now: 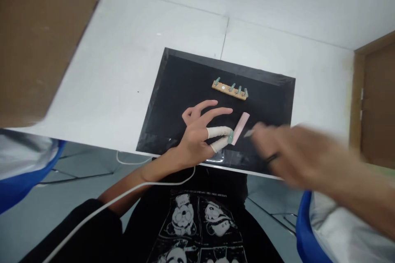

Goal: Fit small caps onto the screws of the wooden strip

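My left hand (200, 133) rests over the black mat, white covers on two of its fingers. Pinched between those covered fingertips is a small green piece (231, 137), right at the left edge of a pink bar (240, 128) lying aslant on the mat. The other fingers stretch out toward the far side. My right hand (286, 150), smeared by motion, is closed around a slim tool with a pale, pointed tip (248, 133) and a dark part lower down; its exact kind is unclear. That tip hovers just right of the bar.
Beyond my hands lies a small wooden strip (230, 90) with several green pieces standing on it and one white round spot. The black mat (182, 78) lies on a white table (123, 49). Brown panels stand left and right. A white cable (129, 191) crosses my left forearm.
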A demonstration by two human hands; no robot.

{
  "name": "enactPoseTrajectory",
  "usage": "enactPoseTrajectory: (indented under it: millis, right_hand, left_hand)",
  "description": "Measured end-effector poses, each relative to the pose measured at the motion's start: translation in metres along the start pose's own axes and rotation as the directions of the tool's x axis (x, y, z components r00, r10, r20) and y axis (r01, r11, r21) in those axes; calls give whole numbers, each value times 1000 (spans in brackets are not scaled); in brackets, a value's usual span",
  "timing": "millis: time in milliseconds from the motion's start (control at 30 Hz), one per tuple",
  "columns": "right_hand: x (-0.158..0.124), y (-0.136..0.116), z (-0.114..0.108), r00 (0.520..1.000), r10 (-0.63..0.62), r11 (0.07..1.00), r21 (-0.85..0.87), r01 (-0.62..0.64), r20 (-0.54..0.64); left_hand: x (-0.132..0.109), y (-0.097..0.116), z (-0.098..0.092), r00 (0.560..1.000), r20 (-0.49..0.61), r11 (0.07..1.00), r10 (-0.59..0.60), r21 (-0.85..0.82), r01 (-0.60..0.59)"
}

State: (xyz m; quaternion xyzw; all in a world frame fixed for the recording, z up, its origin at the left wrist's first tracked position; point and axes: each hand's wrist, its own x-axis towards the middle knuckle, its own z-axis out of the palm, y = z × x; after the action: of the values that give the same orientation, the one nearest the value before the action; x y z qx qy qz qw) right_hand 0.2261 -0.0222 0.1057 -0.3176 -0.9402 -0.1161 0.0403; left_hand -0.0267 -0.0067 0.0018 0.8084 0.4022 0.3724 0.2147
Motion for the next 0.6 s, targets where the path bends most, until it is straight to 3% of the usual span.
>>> enactPoseTrajectory:
  millis: [67,133,233,333,500,600]
  right_hand:
    - [-2,-2,-1,997,3,999,35,-6,73]
    - [-3,-20,4,992,-58,997,65,51,115]
    - [-2,-50,15,982,-130,989,83,119,134]
    - [-1,-63,24,971,-189,980,86,178,147]
    - [7,-44,23,936,-349,935,84,345,49]
    - [13,-25,16,983,-179,983,-54,176,-50]
  left_hand:
    - [1,0,0,1000,-14,1000,5,-4,-5]
    - [2,1,0,1000,-20,1000,10,-6,-10]
    - [3,1,0,1000,-13,1000,2,-3,-2]
    - [3,1,-2,1000,-16,1000,-9,1,9]
    - [2,-1,-1,1000,-8,1000,-12,-1,12]
    - [2,-2,1,1000,-14,1000,-4,-4,4]
